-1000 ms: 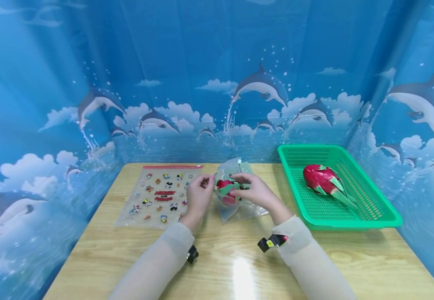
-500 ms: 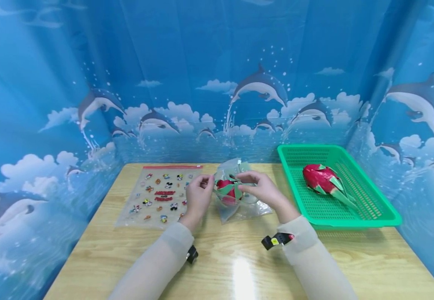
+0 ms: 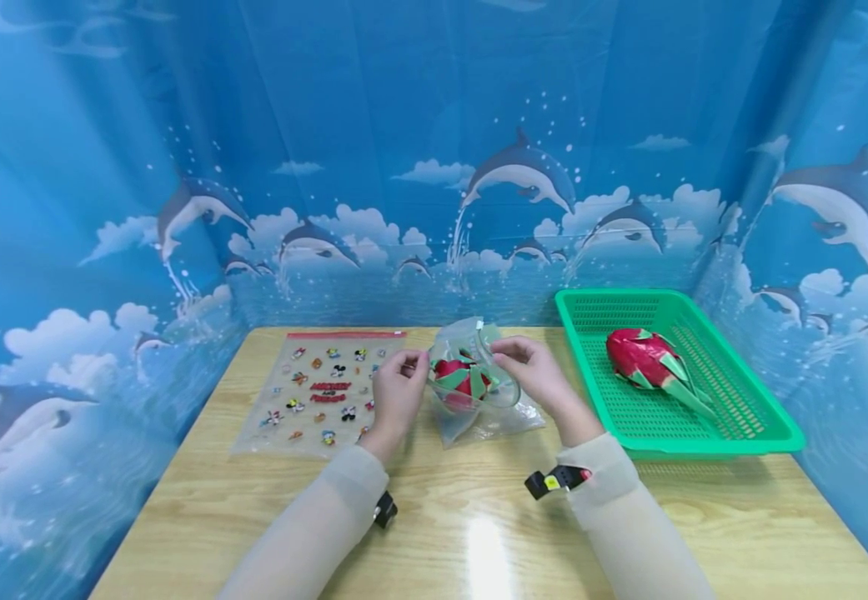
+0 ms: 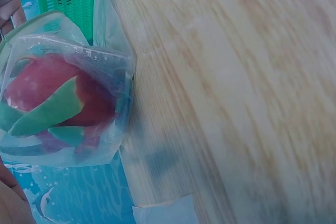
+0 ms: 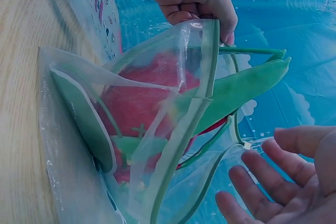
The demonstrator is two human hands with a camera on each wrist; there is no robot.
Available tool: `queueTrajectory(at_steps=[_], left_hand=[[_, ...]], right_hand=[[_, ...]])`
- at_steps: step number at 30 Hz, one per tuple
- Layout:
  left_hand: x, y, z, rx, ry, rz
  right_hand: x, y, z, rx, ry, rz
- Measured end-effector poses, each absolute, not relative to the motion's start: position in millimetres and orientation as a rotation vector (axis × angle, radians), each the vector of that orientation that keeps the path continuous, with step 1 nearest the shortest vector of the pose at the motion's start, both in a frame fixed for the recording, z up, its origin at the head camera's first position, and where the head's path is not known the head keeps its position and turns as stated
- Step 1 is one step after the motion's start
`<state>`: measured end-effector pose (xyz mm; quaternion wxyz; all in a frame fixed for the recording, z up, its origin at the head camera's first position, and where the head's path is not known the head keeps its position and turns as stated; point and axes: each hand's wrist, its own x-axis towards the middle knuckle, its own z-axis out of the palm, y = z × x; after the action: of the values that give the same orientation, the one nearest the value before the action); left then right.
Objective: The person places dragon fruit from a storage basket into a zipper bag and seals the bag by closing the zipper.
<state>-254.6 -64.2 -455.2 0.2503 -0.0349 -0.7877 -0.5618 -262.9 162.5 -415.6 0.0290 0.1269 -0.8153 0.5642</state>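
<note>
A toy dragon fruit (image 3: 464, 379), red with green leaf-like scales, sits inside a clear zip bag (image 5: 168, 156) whose mouth gapes toward me. Some green tips stick out past the bag's mouth in the right wrist view. My left hand (image 3: 398, 396) pinches the left side of the bag's green-edged rim. Just off the opposite rim, my right hand (image 5: 283, 182) has its fingers spread and holds nothing. A flat green oval piece (image 5: 84, 119) with a pale edge shows low in the bag; its kind is unclear.
At the right, a green basket (image 3: 704, 448) holds another red dragon fruit (image 3: 644, 358) with green leaves. A flat zip bag (image 3: 268, 437) printed with cartoon figures lies left on the wooden table (image 3: 434, 533). A dolphin-patterned curtain (image 3: 403, 125) surrounds the table.
My right hand has drawn back to the right from the dragon fruit to the bag's rim. The bag's mouth spreads wider and shows more of the fruit. My left hand stays put.
</note>
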Motion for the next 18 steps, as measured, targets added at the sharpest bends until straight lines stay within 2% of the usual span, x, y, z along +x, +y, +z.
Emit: queueTrajectory(at_steps=[18], left_hand=[[-254.9,-64.1,-455.1,-0.101,-2.136,-1.527]], right_hand=[[-268.0,164.5,-429.2,0.141,-2.631,1.384]])
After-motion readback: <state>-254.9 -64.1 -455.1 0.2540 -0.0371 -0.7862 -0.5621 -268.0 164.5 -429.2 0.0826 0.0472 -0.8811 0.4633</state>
